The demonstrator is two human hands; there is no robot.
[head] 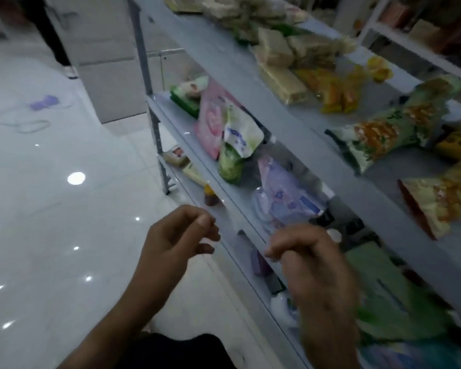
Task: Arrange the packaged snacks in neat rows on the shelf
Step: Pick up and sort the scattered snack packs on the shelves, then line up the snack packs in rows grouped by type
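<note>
Between picks: both hands empty, short of the snacks.

Left hand [181,235] and right hand [308,258] loosely curled, apart, holding nothing, hovering before the pale grey metal shelf [290,121]. Up and right of the right hand, green-and-orange crinkled snack bags [378,137] lying askew. Next, likely: reaching up, gripping one bag, squaring it into a row.

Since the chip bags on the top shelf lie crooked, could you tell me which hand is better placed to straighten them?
Probably the right hand: it is empty and nearer the shelf side where the chip bags lie. The left hand is out over the floor.
</note>
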